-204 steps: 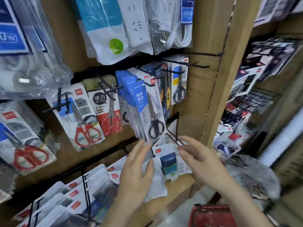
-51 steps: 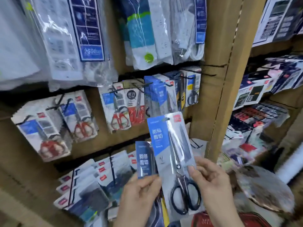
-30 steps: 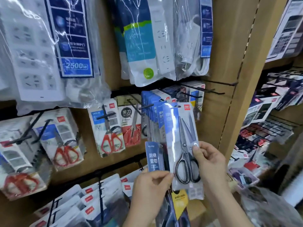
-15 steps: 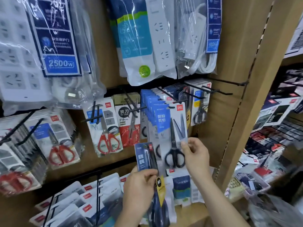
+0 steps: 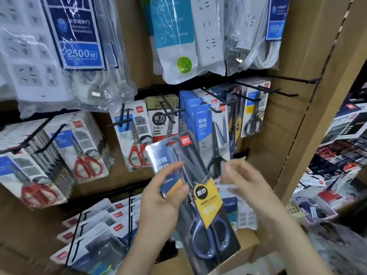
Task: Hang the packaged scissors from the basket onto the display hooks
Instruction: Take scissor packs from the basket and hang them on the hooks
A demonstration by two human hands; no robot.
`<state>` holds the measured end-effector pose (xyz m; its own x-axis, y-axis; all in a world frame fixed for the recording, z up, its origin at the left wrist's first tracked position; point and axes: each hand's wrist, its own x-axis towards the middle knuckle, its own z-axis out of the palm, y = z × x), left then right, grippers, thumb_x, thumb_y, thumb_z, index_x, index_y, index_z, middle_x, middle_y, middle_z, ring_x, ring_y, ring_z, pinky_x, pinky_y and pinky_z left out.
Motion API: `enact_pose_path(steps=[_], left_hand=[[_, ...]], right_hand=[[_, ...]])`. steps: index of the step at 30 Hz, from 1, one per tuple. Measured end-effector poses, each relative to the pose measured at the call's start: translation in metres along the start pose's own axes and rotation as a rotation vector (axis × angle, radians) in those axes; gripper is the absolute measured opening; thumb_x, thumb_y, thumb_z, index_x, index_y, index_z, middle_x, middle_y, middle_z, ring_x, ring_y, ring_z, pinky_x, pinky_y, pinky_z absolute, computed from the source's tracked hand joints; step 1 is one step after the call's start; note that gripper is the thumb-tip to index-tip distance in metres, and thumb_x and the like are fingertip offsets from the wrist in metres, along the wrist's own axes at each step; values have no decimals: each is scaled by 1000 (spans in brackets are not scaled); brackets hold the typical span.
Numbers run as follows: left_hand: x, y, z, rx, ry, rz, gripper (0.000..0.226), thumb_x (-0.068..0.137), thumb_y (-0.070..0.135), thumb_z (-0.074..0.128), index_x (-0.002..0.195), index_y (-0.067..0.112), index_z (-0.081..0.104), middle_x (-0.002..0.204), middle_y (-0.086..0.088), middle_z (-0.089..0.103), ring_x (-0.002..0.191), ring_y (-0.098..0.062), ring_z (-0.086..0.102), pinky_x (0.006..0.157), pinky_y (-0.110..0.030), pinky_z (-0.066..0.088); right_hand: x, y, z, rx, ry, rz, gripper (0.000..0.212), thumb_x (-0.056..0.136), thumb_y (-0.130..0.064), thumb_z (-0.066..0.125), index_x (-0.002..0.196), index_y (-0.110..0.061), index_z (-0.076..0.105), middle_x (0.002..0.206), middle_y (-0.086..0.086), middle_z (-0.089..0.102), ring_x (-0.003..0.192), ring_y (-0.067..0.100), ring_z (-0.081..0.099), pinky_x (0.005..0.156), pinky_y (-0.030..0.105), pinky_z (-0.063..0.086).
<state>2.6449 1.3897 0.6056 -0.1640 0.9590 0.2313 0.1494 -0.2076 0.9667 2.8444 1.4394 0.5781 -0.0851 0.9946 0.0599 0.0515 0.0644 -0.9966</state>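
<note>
Left hand (image 5: 158,203) with fingers curled round a tilted blue-handled scissors pack (image 5: 208,197), top label lost in glare, right hand (image 5: 246,181) motion-blurred, its grip impossible to tell

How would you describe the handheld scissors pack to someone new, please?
Find the cardboard display wall with black hooks. In front, the left hand grips a tilted scissors pack. Its handles are blue, unlike the red-handled scissors and black-handled scissors hanging behind.
</note>
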Motion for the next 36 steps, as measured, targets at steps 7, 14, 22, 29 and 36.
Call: enact_pose_path(steps=[7, 14, 22, 29, 36], left_hand=[[6, 12, 25, -287, -20, -19, 84, 85, -3, 67, 141, 49, 33, 105, -4, 75, 97, -21, 73, 82, -39, 60], [17, 29, 53, -121, -8, 32, 41, 90, 5, 67, 109, 40, 58, 71, 1, 73, 64, -27, 66, 70, -50, 60], [41, 25, 129, -59, -269, -1, 66, 94, 14, 64, 124, 62, 30, 91, 9, 74, 70, -15, 67, 62, -30, 57], [41, 11, 154, 147, -344, -53, 66, 95, 7, 59, 122, 65, 43, 84, 14, 64, 56, -14, 52, 62, -42, 53], [34, 1, 153, 207, -313, 10, 72, 94, 10, 63, 121, 73, 43, 71, -13, 64, 59, -22, 56, 62, -20, 43]], right_hand=[[-59, 5, -2, 61, -243, -55, 39, 87, -10, 67, 125, -18, 60, 107, 11, 74, 97, 19, 68, 87, 22, 50], [-76, 24, -35, 50, -70, -21, 31, 79, -42, 74, 108, -31, 73, 108, -9, 75, 102, 3, 67, 83, 8, 46], [-53, 46, -83, 179, 365, -74, 43, 64, -64, 79, 86, -26, 76, 83, -2, 76, 74, 2, 65, 71, 9, 49], [1, 39, -104, 144, 377, -132, 47, 73, -63, 71, 92, -19, 70, 91, 23, 67, 79, 17, 59, 79, 36, 45], [1, 57, -106, 208, 358, -182, 20, 87, -41, 68, 93, -22, 73, 91, 6, 75, 86, 18, 68, 78, 28, 51]])
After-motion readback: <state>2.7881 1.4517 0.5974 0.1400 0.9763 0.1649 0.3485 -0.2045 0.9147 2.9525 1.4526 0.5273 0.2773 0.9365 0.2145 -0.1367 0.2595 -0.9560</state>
